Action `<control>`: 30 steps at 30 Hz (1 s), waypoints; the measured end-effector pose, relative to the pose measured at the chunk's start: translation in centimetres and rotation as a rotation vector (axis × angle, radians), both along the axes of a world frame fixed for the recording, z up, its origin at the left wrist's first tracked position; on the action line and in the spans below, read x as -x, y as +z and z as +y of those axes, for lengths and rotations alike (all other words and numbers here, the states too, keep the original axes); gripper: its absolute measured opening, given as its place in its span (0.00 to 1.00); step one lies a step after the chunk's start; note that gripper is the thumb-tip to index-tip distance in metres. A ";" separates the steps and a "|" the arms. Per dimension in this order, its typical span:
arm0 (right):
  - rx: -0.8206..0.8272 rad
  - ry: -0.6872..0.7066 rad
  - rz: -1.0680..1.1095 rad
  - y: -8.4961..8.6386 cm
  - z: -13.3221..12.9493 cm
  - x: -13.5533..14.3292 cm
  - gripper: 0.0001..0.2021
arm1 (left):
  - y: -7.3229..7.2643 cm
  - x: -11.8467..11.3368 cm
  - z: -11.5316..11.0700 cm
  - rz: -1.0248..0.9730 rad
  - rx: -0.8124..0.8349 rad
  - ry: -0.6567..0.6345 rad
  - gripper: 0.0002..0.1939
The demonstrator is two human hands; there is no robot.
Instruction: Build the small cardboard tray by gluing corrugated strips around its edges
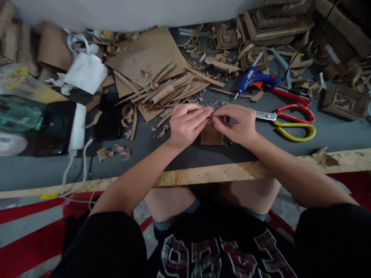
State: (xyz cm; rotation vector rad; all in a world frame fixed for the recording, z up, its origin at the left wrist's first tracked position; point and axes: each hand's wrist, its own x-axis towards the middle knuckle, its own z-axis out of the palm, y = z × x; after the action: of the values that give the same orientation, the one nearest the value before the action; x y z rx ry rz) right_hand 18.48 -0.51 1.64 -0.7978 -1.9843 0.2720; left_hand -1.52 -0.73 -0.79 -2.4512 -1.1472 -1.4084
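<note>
Both forearms, the left [139,170] and the right [290,168], slant inward and forward from the lower corners, bringing the hands close together in front of the chest. The left hand [187,125] has its back turned up and its fingers [198,117] long, side by side and only slightly bent, pointing toward the right hand [239,121]. The left thumb is hidden. The right hand faces it, its index finger [224,110] arched over and its thumb [222,125] angled to meet it in a pinch. The fingertips of both hands come together, the exact contact too small to tell.
</note>
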 end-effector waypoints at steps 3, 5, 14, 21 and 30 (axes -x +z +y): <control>-0.004 -0.013 -0.008 -0.1 0.1 0.0 0.08 | -0.1 0.0 0.0 0.026 0.031 -0.002 0.12; -0.028 -0.008 0.007 -0.1 0.1 -0.1 0.06 | 0.0 -0.2 0.0 0.046 -0.019 -0.004 0.12; -0.109 -0.058 -0.002 -0.3 0.0 0.1 0.04 | 0.2 -0.5 -0.1 0.034 -0.147 0.008 0.12; -0.070 -0.026 0.019 -0.3 -0.3 0.1 0.04 | 0.0 -0.4 -0.4 0.032 0.024 0.070 0.11; -0.102 -0.044 -0.007 -0.1 -0.3 0.1 0.05 | 0.6 -0.5 -0.7 0.011 -0.073 0.076 0.07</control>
State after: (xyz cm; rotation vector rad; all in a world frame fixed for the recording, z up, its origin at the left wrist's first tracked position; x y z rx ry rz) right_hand 18.36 -0.82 1.54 -0.7765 -1.9681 0.1419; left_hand -1.00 -1.42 -0.22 -2.3378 -1.1519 -1.3887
